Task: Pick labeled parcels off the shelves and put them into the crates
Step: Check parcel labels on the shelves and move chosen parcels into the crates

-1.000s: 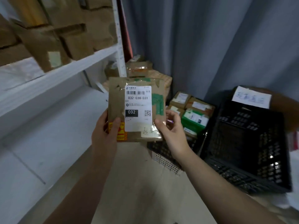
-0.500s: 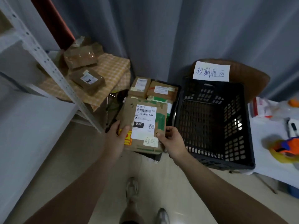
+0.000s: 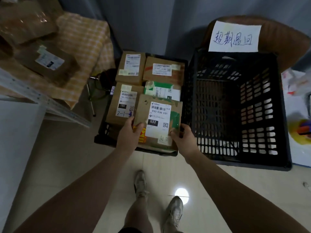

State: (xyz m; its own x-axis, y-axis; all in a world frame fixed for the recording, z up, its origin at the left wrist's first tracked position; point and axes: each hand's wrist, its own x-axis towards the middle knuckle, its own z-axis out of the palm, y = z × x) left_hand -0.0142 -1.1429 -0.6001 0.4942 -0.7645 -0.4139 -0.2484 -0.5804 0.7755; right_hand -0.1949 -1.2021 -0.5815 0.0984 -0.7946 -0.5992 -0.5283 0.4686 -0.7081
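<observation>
I hold a flat brown parcel [image 3: 159,118] with a white label reading 032-038-E01 over the near right corner of a low black crate [image 3: 102,137]. My left hand [image 3: 129,133] grips its lower left edge, thumb on top. My right hand [image 3: 183,138] pinches its lower right corner. The crate holds several labelled cardboard parcels, among them one marked 150 [image 3: 123,101] and a green-taped one [image 3: 162,89]. To the right stands a taller black slotted crate [image 3: 276,105], with nothing visible inside it.
A handwritten white paper sign [image 3: 234,37] hangs behind the tall crate. At the left are the white shelf frame [image 3: 42,101] and a checked cloth [image 3: 84,41] bearing brown parcels [image 3: 48,63]. A white surface with coloured items [image 3: 301,126] lies far right. My feet [image 3: 173,212] stand on pale tiles.
I have turned from the shelf toward the crates and lowered the parcel from chest height to just over the filled low crate. Both hands keep their hold.
</observation>
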